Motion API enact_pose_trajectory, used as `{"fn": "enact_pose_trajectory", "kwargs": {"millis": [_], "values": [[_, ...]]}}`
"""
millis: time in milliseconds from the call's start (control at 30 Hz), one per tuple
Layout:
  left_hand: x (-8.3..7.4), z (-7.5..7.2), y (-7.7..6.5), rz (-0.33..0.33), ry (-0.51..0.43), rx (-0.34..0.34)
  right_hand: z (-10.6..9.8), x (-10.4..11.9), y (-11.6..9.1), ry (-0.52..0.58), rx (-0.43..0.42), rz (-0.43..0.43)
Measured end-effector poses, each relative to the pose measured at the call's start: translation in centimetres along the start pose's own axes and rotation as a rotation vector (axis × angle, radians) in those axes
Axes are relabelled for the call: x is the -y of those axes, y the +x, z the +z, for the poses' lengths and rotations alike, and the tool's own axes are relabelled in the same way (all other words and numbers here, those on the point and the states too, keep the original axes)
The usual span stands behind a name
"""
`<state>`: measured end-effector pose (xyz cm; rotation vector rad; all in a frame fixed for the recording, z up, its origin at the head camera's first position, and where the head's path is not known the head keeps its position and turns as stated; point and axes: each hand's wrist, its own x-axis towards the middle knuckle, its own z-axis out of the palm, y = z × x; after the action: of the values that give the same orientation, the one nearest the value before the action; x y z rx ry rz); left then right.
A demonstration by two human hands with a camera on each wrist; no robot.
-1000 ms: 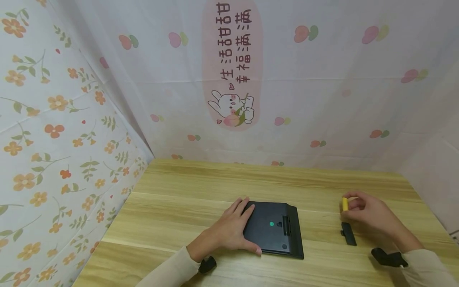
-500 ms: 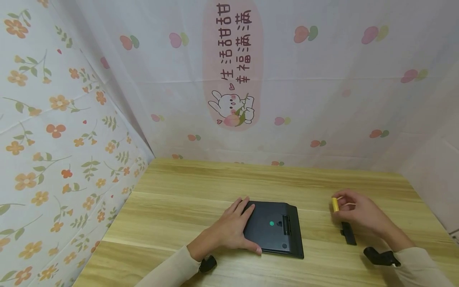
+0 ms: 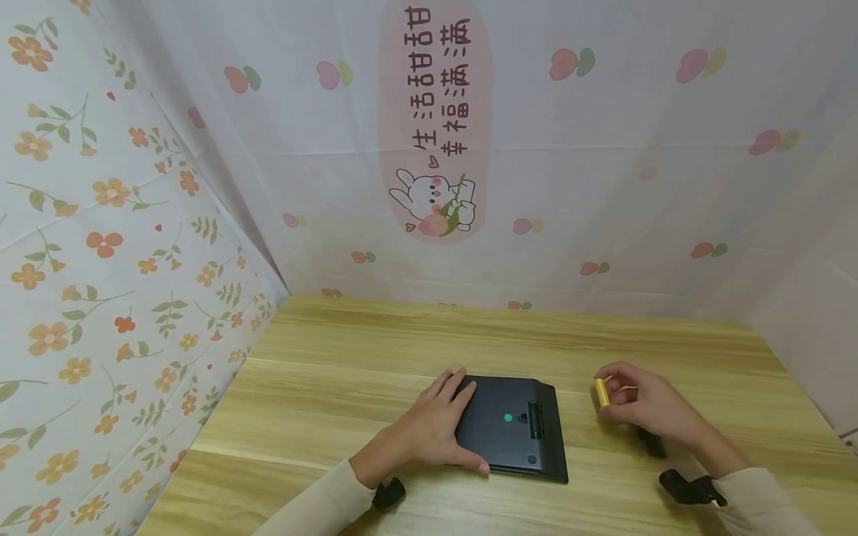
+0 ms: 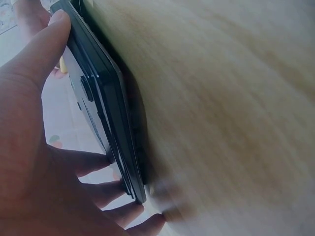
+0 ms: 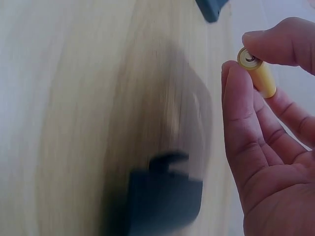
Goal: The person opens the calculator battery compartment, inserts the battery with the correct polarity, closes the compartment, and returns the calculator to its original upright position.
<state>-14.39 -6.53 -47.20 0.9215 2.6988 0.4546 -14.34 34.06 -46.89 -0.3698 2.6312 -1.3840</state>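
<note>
One yellow cylinder [image 5: 265, 80], perhaps metal-ended, pinched in the right hand [image 3: 650, 403], left hand [image 3: 434, 426] spread on a black device [image 3: 494, 408].

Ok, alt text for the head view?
A right hand pinches a yellow battery, right of a black device that the left hand rests on. A black cover, partly hidden by the right hand, lies on the wooden table.

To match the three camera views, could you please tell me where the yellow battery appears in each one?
Head: the yellow battery is right of centre, below mid-height, pinched in the right hand.
Left wrist: upper left, only a yellow sliver beyond the left hand's thumb, probably the battery.
Right wrist: upper right, pinched, one end towards the camera.
Shared landmark: the wooden tabletop.
</note>
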Motion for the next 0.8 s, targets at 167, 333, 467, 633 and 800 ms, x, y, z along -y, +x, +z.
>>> {"fn": "enact_pose_trajectory", "kwargs": {"millis": [167,333,467,633,800], "values": [[0.0,0.0,-0.1,-0.002,0.002,-0.003,0.9,1.2,0.2,0.008,0.032,-0.008],[0.0,0.1,0.0,-0.001,0.003,-0.005,1.8,2.1,0.3,0.032,0.062,-0.011],[0.1,0.1,0.1,0.001,0.01,-0.01,2.4,2.6,0.5,0.041,0.082,-0.037],[0.1,0.1,0.1,0.004,0.01,-0.012,3.1,3.3,0.5,0.058,0.113,-0.059],[0.1,0.1,0.1,0.004,0.01,-0.013,3.7,3.6,0.6,0.052,0.14,-0.082]]}}
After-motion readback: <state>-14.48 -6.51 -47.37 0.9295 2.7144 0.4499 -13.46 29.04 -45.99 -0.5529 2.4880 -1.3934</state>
